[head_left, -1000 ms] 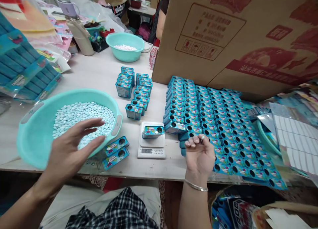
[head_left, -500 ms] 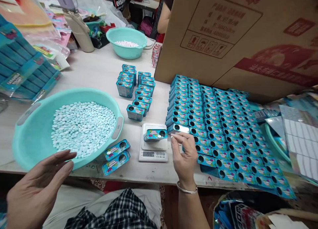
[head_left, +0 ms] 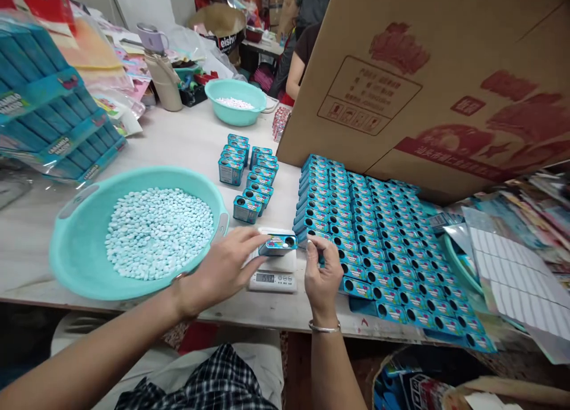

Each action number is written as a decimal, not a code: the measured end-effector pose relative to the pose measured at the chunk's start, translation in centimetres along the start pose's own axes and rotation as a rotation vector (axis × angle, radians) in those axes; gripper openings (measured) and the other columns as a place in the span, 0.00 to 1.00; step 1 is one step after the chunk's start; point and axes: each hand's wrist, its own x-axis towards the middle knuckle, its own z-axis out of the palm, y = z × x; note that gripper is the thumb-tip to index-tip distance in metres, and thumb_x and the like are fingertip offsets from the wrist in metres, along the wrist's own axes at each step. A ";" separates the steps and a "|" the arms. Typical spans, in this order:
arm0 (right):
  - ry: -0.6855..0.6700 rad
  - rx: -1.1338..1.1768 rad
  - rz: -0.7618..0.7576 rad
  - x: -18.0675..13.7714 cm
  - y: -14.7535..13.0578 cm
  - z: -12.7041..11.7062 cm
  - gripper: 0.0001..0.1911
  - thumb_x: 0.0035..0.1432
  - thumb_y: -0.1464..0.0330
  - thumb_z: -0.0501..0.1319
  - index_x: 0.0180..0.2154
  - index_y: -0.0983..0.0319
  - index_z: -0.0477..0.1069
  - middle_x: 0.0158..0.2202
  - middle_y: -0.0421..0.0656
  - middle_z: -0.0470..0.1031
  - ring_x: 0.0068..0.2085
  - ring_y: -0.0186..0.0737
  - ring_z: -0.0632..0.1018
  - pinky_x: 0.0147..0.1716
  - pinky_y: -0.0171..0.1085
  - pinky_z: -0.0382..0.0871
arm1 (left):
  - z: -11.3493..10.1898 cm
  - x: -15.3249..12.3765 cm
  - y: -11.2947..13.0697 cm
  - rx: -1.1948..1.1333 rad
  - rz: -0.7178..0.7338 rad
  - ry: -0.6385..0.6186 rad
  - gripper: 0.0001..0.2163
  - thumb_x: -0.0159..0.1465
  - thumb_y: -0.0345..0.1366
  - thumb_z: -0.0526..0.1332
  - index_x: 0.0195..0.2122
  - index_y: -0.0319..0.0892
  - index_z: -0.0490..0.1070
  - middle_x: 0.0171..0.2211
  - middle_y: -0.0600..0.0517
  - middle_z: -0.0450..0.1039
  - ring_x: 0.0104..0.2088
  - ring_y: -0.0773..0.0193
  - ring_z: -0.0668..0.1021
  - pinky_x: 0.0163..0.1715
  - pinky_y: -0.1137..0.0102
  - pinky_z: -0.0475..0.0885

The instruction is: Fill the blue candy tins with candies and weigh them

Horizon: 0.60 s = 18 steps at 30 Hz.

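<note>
A small blue tin (head_left: 279, 242) with a round hole in its top lies on a white digital scale (head_left: 272, 277). My left hand (head_left: 220, 270) reaches across from the left, and its fingertips grip the tin's left end. Just right of the tin, my right hand (head_left: 321, 273) is held in a pinch; what it holds is too small to make out. A bracelet sits on that wrist. Left of the scale stands a teal basin (head_left: 84, 261) full of pale blue tablets (head_left: 158, 232).
Many open blue tins (head_left: 383, 244) lie in rows right of the scale, with a smaller group of tins (head_left: 249, 175) behind it. A large cardboard box (head_left: 423, 72) leans at the back right. There is a second basin (head_left: 236, 110), sticker sheets (head_left: 519, 273), blue packs (head_left: 48, 122) and a seated person (head_left: 305, 54).
My left hand came up from the table's edge and took hold of the tin on the scale, covering two loose tins. My right hand stayed pinched beside the tin.
</note>
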 end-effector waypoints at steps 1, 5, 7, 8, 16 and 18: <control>0.021 -0.002 0.020 -0.3 0.1 -0.3 0.08 0.63 0.66 0.58 0.42 0.58 0.74 0.40 0.44 0.75 0.44 0.42 0.74 0.48 0.44 0.65 | 0.8 1.7 0.5 0.063 0.055 -0.055 0.13 0.69 0.38 0.54 0.53 0.43 0.69 0.47 0.46 0.72 0.48 0.56 0.73 0.48 0.61 0.71; 0.105 0.008 0.126 -1.9 1.0 -2.0 0.09 0.63 0.64 0.57 0.40 0.61 0.73 0.39 0.44 0.75 0.42 0.41 0.75 0.46 0.42 0.66 | 3.7 5.6 1.9 0.297 0.172 -0.223 0.11 0.68 0.32 0.52 0.41 0.39 0.74 0.38 0.44 0.73 0.41 0.54 0.73 0.42 0.61 0.70; 0.131 0.009 0.170 -2.8 1.6 -2.9 0.10 0.63 0.63 0.57 0.40 0.61 0.73 0.38 0.45 0.76 0.41 0.41 0.75 0.45 0.41 0.66 | 4.7 6.1 2.0 0.364 0.169 -0.265 0.11 0.67 0.29 0.51 0.37 0.38 0.74 0.37 0.44 0.72 0.40 0.54 0.73 0.39 0.61 0.69; 0.141 0.013 0.188 -3.2 1.9 -3.3 0.10 0.63 0.63 0.57 0.40 0.62 0.73 0.39 0.45 0.76 0.41 0.41 0.75 0.46 0.41 0.66 | 5.0 6.2 2.0 0.376 0.154 -0.275 0.12 0.66 0.28 0.51 0.36 0.38 0.74 0.36 0.44 0.72 0.39 0.54 0.74 0.38 0.62 0.69; 0.135 0.113 0.280 -5.2 3.6 -5.0 0.11 0.62 0.61 0.58 0.39 0.61 0.74 0.38 0.44 0.76 0.40 0.41 0.75 0.44 0.41 0.66 | 5.0 7.9 1.6 0.184 -0.015 -0.239 0.11 0.64 0.32 0.55 0.39 0.44 0.77 0.38 0.49 0.76 0.41 0.58 0.78 0.41 0.66 0.69; 0.141 0.127 0.295 -5.5 4.0 -5.5 0.11 0.62 0.61 0.58 0.39 0.61 0.74 0.38 0.44 0.76 0.41 0.42 0.75 0.45 0.41 0.66 | 4.8 8.3 1.8 0.220 -0.022 -0.221 0.10 0.63 0.35 0.56 0.40 0.44 0.77 0.39 0.48 0.76 0.44 0.56 0.77 0.43 0.65 0.70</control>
